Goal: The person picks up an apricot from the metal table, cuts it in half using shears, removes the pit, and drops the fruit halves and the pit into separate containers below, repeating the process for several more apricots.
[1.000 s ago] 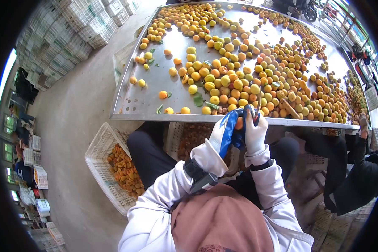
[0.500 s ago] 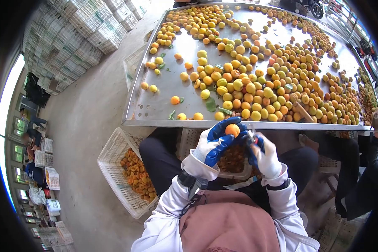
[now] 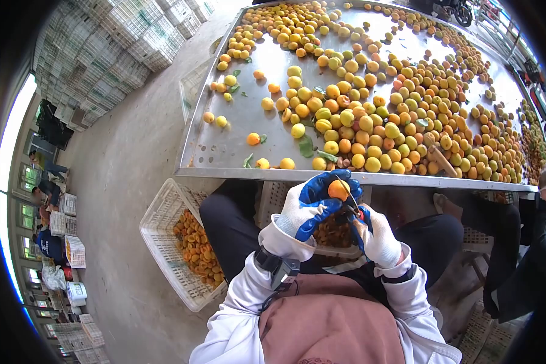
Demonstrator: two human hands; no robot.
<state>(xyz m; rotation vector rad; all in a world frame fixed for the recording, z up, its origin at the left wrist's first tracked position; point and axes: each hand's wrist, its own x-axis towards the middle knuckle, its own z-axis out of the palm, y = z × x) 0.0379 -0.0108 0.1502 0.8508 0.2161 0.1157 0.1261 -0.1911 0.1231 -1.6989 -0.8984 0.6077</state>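
In the head view, my left hand [image 3: 309,209], in a white glove with blue palm and fingers, is closed around an orange-yellow apricot [image 3: 339,190] just in front of the table edge. My right hand [image 3: 380,238], gloved the same way, grips a small knife [image 3: 361,213] with a red handle. Its thin blade lies across the near face of the apricot; how deep it sits cannot be seen. Below both hands, between my knees, a crate [image 3: 340,250] holding orange fruit pieces is partly hidden.
A metal table [image 3: 224,145] carries many whole apricots [image 3: 370,139], some leaves and a wooden-handled tool [image 3: 444,164]. Left of my leg stands a white crate [image 3: 158,227] of cut apricots [image 3: 197,252]. Stacked crates [image 3: 109,54] rise at far left. Another person's dark-clothed leg [image 3: 497,242] is at right.
The knife blade has come from beside the fruit onto the apricot, as my right hand shifted slightly left and down. My left hand keeps holding the apricot.
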